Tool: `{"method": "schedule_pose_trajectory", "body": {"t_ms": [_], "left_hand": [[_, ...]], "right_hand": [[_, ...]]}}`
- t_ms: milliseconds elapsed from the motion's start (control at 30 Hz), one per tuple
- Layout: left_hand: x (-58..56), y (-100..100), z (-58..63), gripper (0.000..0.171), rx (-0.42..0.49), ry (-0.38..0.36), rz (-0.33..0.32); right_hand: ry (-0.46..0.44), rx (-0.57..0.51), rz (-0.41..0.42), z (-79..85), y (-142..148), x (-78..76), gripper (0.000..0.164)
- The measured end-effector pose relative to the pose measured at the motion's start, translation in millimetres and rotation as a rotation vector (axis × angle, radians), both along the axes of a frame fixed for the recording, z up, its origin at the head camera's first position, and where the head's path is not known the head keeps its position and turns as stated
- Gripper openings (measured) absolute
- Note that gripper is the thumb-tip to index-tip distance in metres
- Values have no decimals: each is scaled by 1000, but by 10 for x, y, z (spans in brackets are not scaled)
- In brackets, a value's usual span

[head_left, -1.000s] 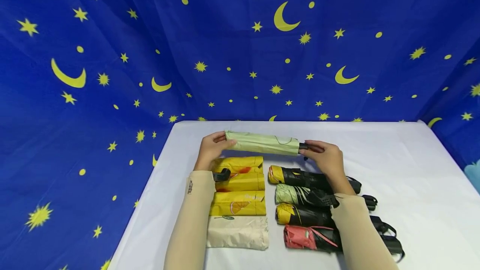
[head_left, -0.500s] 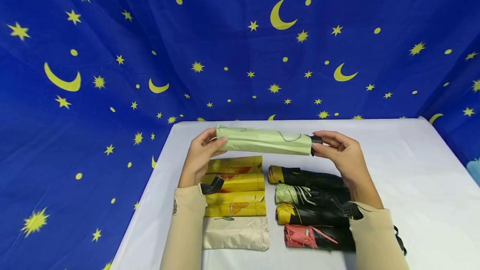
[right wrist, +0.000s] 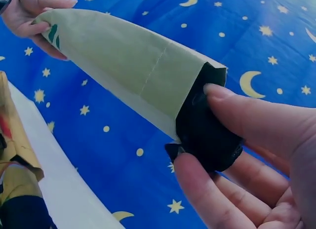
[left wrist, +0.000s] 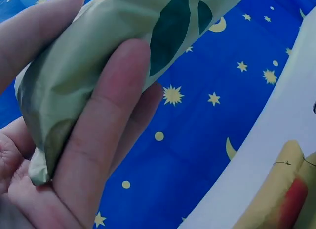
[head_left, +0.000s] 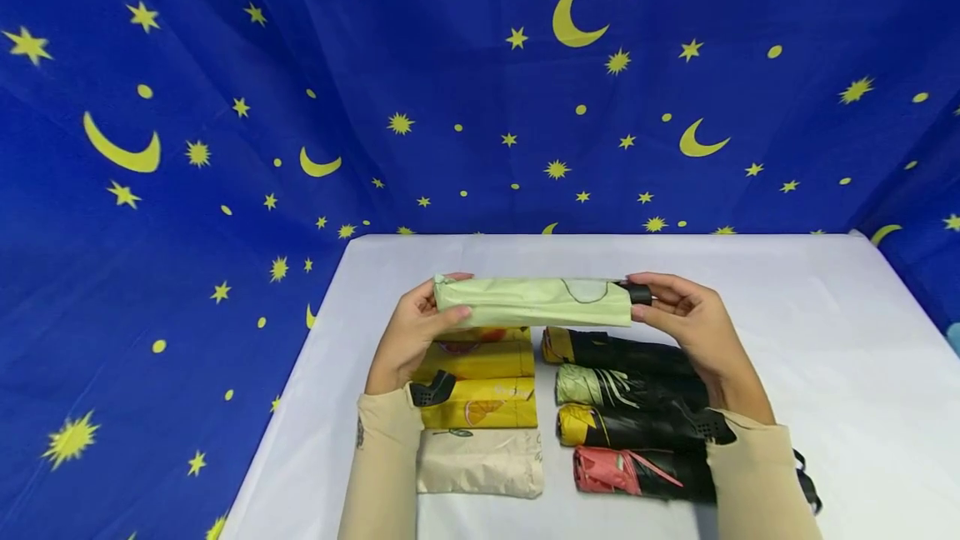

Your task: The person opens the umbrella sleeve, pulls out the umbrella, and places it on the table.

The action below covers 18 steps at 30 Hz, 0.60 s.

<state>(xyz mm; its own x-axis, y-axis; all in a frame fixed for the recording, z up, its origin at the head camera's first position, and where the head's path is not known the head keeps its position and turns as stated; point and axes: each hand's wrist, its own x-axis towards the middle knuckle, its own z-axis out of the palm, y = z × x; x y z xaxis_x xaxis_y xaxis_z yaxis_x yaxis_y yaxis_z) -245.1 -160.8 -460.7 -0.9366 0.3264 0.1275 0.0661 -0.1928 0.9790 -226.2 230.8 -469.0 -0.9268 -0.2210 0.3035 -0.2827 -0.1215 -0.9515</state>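
A pale green umbrella sleeve point(head_left: 525, 301) with a folded umbrella in it is held up level above the table. My left hand point(head_left: 408, 336) grips its closed left end, thumb in front and fingers behind. In the left wrist view, dark green leaf shapes point(left wrist: 170, 34) show on the cloth. A black umbrella handle point(right wrist: 210, 133) pokes out of the sleeve's open right end. My right hand point(head_left: 693, 319) pinches that handle between thumb and fingers. Most of the umbrella is hidden inside the sleeve.
Below on the white table point(head_left: 300, 407), yellow sleeves point(head_left: 476, 402) and a beige sleeve point(head_left: 480, 463) lie in a left column. Several folded umbrellas lie in a right column, including a red-and-black one point(head_left: 630, 473). A blue star-patterned curtain point(head_left: 465, 90) stands behind.
Both hands have brought the green sleeve nearer and levelled it. The right hand has shifted rightward, and its hold on the handle continues. The umbrellas and sleeves on the table lie as before.
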Motion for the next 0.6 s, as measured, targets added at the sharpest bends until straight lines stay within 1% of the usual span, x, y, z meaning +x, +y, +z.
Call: {"method": "schedule_pose_trajectory", "body": {"t_ms": [100, 200, 333, 467, 600], "left_hand": [[-12, 0, -49, 48, 2, -7, -5], [-25, 2, -69, 51, -2, -22, -15], [-32, 10, -97, 54, -21, -38, -24], [-35, 16, -114, 52, -20, -39, -2], [-56, 23, -127, 51, -18, -39, 8]], "right_hand": [[-26, 40, 2, -39, 5, -1, 40], [-48, 66, -12, -60, -4, -12, 37], [-74, 31, -42, -106, -34, -21, 36], [-91, 1, -67, -142, -63, -46, 35], [-81, -17, -89, -154, -53, -58, 36]]}}
